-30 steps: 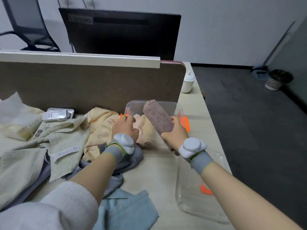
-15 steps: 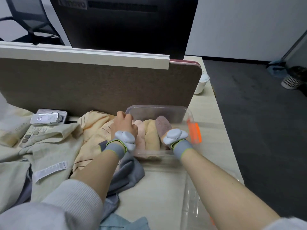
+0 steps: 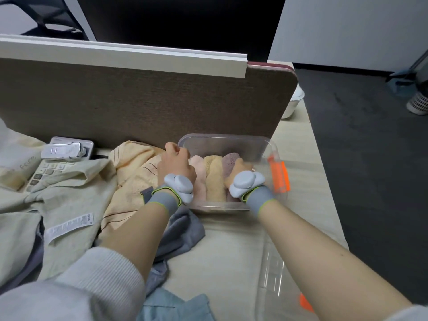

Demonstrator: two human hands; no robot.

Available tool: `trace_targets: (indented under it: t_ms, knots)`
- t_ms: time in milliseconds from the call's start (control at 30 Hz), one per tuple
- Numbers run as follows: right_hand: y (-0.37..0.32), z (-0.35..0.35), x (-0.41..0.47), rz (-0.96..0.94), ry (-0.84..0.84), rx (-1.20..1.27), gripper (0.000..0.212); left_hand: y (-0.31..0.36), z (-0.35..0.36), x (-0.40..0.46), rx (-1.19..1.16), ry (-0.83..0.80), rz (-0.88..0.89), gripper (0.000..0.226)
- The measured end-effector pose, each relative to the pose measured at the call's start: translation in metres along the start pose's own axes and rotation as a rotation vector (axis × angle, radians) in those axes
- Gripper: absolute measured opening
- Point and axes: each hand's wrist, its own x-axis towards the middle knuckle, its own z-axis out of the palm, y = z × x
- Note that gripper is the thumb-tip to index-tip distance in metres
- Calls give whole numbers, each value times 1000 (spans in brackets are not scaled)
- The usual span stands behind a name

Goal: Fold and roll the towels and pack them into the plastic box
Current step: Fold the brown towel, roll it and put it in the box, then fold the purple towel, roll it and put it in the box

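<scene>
A clear plastic box (image 3: 231, 141) with orange latches stands against the desk partition. Inside lie three rolled towels side by side: a pink roll (image 3: 199, 167), a yellow roll (image 3: 214, 177) and a mauve roll (image 3: 229, 159). My right hand (image 3: 238, 169) is down in the box, fingers closed on the mauve roll at the right side. My left hand (image 3: 174, 164) grips the box's left rim beside the pink roll. Loose towels lie left of the box: a pale orange one (image 3: 132, 172), a beige one (image 3: 69, 198) with a label, a grey one (image 3: 178, 232) and a light blue one (image 3: 173, 306).
The box's clear lid (image 3: 275, 274) with an orange clip lies on the desk at the near right. A desk phone (image 3: 58, 156) sits at the left by the brown partition (image 3: 148, 107). A white cup (image 3: 295, 100) stands beyond the partition's end. The desk edge runs along the right.
My right hand has lowered the mauve roll from above the box down into it, next to the yellow roll. My left hand stays at the box's left rim. The view moved closer.
</scene>
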Motion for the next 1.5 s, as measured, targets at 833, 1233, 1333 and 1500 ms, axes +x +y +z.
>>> trace_targets:
  t_ms: [833,1233,1333,1500]
  knots:
    - [-71,11,-125,-490,91,264,33,-108,-64,-115,-14,22,-259,31]
    - [-167,114,-193,-569,-96,227,30,-277,-90,-193,48,-81,-479,31]
    - [-192,150,-203,-543,-119,208,27,-313,-90,-197,70,-85,-430,28]
    - [-224,192,-211,-510,-99,164,35,-359,-90,-193,137,-25,-289,40]
